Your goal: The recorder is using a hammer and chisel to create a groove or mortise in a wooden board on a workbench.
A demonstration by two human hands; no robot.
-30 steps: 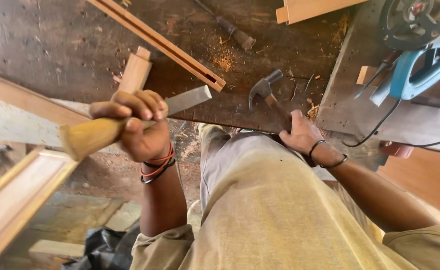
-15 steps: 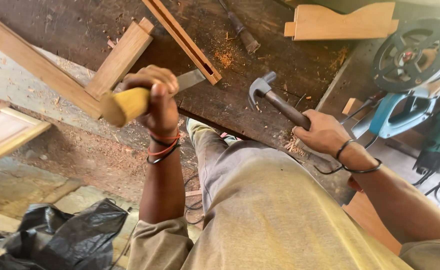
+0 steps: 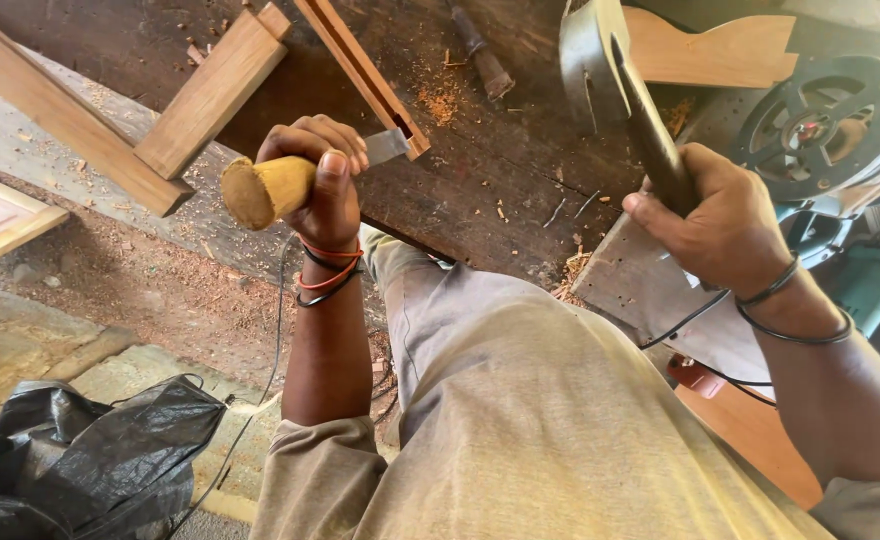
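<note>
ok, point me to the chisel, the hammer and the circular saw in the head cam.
chisel (image 3: 260, 190): head view, on its yellow wooden handle, gripped by the left hand (image 3: 325, 175).
hammer (image 3: 590, 60): head view, on its steel claw head, raised in the right hand (image 3: 725, 225).
circular saw (image 3: 820, 125): head view, on its round guard.

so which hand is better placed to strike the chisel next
Right, likely. The right hand grips the hammer raised above the bench, while the left hand holds the chisel with its blade at the wooden strip.
</note>
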